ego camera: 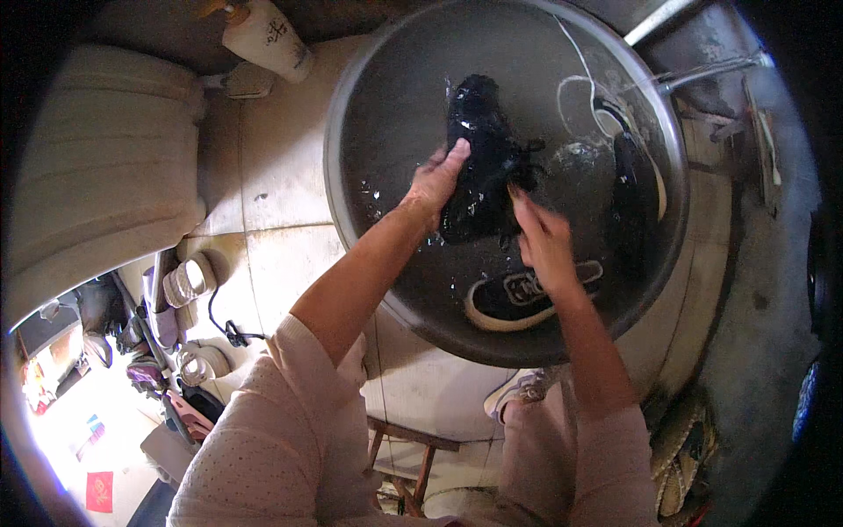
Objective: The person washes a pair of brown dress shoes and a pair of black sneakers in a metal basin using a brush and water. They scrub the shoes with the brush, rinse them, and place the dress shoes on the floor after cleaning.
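A wide round basin (334, 165) of dark water lies before me. My left hand (440, 179) grips the side of a soaked black shoe (481, 115), thumb on top, toe pointing away from me. Close against that shoe's right side is my right hand (546, 240), fingers curled and blurred; whether it holds a small tool or the shoe's lace cannot be made out. Below it, partly hidden by my right wrist, a black shoe with a pale sole (487, 300) floats on its side. Another dark shoe (629, 178) rests at the basin's right, with a white cord (579, 53) beside it.
A white pump bottle (267, 46) and a scrub brush (249, 80) stand left of the basin on the tiles. A ribbed pale tub (112, 151) fills the upper left. Several shoes (188, 280) lie below it. A wooden stool (415, 427) is beneath me.
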Available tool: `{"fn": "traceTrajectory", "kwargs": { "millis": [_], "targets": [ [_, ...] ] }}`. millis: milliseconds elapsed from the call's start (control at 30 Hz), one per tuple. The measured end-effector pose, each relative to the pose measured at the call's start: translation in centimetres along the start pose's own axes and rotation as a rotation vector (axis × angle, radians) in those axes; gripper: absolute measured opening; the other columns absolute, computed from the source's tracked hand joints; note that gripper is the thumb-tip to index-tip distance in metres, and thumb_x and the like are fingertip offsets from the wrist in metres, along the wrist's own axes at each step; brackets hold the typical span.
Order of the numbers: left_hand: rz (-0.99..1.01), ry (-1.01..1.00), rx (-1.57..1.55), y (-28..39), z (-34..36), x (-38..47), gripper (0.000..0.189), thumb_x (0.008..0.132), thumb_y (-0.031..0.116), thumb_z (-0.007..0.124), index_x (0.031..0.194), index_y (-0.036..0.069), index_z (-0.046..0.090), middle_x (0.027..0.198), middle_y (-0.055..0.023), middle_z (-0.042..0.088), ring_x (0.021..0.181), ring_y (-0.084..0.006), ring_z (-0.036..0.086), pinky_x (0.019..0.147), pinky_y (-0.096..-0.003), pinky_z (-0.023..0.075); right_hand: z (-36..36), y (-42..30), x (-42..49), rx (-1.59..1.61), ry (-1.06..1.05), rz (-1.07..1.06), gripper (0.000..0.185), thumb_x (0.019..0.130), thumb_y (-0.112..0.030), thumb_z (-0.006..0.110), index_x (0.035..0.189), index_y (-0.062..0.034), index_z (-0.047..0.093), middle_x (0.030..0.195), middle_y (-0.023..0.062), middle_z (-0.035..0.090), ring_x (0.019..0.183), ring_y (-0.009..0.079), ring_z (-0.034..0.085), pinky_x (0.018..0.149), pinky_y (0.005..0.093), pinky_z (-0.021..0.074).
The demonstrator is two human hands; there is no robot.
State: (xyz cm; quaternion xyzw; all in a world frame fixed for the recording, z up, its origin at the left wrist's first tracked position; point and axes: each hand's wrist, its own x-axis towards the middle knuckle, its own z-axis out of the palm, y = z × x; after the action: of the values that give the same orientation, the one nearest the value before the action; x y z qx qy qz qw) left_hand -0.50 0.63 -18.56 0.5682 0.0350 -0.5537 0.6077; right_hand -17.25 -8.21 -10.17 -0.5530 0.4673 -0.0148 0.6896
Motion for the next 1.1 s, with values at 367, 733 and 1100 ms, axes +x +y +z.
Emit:
{"fn": "traceTrajectory", "kwargs": {
  "millis": [367, 733, 1100],
  "targets": [
    [-0.143, 0.038, 0.004, 0.1, 1.1, -0.6, 0.087, 0.079, 0.063, 0.060, 0.140, 0.005, 0.037, 0.131, -0.0193, 0.049, 0.117, -0.0322, 0.052, 0.097, -0.0491, 0.0418, -0.3, 1.1, 3.6, -0.273, 0.184, -0.507, 0.031, 0.088, -0.027, 0.065, 0.096, 0.0031, 0.068, 0.073, 0.0042, 0.066, 0.063, 0.0117, 0.056, 0.061, 0.0277, 0.0461],
    [-0.089, 0.033, 0.040, -0.1, 1.0, -0.4, 0.094, 0.076, 0.065, 0.062, 0.142, 0.005, 0.034, 0.136, -0.0197, 0.045, 0.120, -0.0335, 0.049, 0.099, -0.0490, 0.0394, -0.3, 1.1, 5.9, -0.280, 0.152, -0.548, 0.033, 0.088, -0.028, 0.063, 0.095, 0.0038, 0.067, 0.067, 0.0024, 0.061, 0.066, 0.0102, 0.055, 0.061, 0.0281, 0.0437],
    [-0.120, 0.056, 0.000, 1.6, 2.7, -3.5, 0.098, 0.074, 0.064, 0.066, 0.143, 0.004, 0.031, 0.136, -0.0193, 0.045, 0.121, -0.0336, 0.048, 0.100, -0.0470, 0.0390, -0.5, 1.6, 4.1, -0.280, 0.166, -0.401, 0.034, 0.089, -0.029, 0.064, 0.100, 0.0029, 0.067, 0.073, 0.0045, 0.064, 0.070, 0.0151, 0.059, 0.067, 0.0307, 0.0464]
  ]
}}
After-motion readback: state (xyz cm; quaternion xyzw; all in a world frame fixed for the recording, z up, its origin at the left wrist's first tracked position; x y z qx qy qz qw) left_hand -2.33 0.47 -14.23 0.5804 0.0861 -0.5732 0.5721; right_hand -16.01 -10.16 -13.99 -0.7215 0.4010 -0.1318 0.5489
